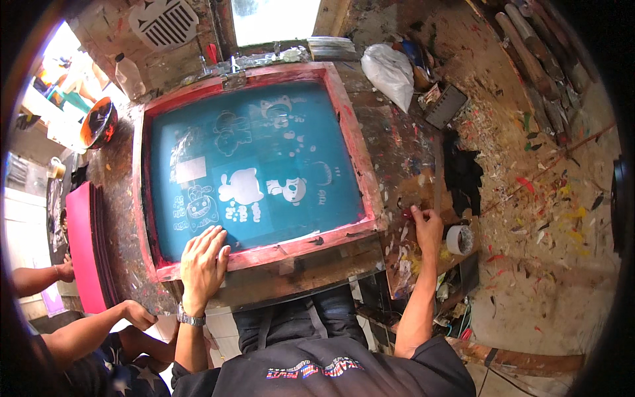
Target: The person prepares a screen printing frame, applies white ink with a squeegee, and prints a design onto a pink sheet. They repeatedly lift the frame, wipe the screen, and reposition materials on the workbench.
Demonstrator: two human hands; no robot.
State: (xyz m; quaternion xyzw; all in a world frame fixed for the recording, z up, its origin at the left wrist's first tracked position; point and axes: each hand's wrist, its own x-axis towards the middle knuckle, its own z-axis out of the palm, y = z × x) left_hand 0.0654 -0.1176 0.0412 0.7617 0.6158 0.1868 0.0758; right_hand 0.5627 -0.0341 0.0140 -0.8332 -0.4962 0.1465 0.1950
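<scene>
Head view: the left hand (205, 264) lies flat, fingers extended, on the lower-left edge of a red-rimmed blue screen (355, 149), left of centre in the picture. Right of centre, the right hand (426, 225) curls over the desk (413, 159); whether it pinches anything, I cannot tell.

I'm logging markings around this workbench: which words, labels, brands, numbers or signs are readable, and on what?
Black fabric T-shirt: multicoloured lettering, warped and too small to quote reliably.
Teal mesh screen in a rectangular, red-stained wooden frame: pale letterlike marks beside white cartoon shapes, too small to read.
No text is quoted.
</scene>
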